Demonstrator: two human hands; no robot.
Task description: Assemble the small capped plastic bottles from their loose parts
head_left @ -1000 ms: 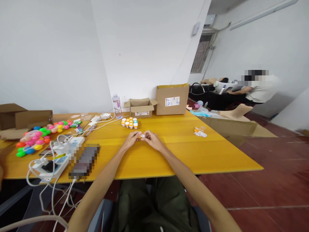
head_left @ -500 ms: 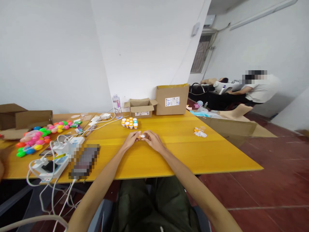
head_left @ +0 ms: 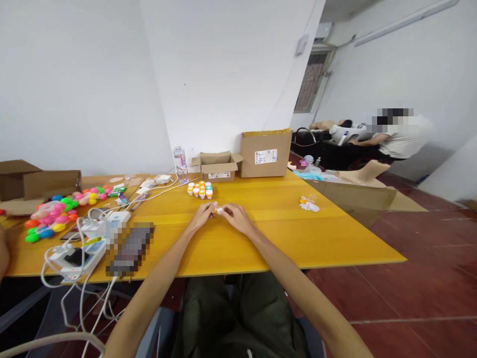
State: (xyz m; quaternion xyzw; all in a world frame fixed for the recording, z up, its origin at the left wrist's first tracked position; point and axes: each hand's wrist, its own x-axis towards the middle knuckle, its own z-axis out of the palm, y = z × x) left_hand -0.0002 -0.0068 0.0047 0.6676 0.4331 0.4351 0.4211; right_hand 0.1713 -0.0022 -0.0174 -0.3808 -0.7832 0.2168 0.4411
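Between my two hands, over the middle of the table, is a small orange-and-white plastic piece (head_left: 218,211), partly covered by fingers. My left hand (head_left: 203,216) is closed on its left end. The fingers of my right hand (head_left: 237,218) are curled and pinch its right end. Just beyond the left hand stands a tight cluster of small plastic pieces (head_left: 200,190), white and orange with a teal one among them. Off to the right lies a small heap of loose white and orange parts (head_left: 309,203).
Behind the cluster stand a water bottle (head_left: 181,164), an open small carton (head_left: 219,167) and a larger closed box (head_left: 266,154). On the left are colourful plastic balls (head_left: 52,219), a power strip (head_left: 93,248) with cables, and a phone (head_left: 131,248). A person (head_left: 400,136) sits at far right.
My right fingers have shifted slightly on the orange-and-white piece, and more of its white end shows. My left hand has stayed in place.
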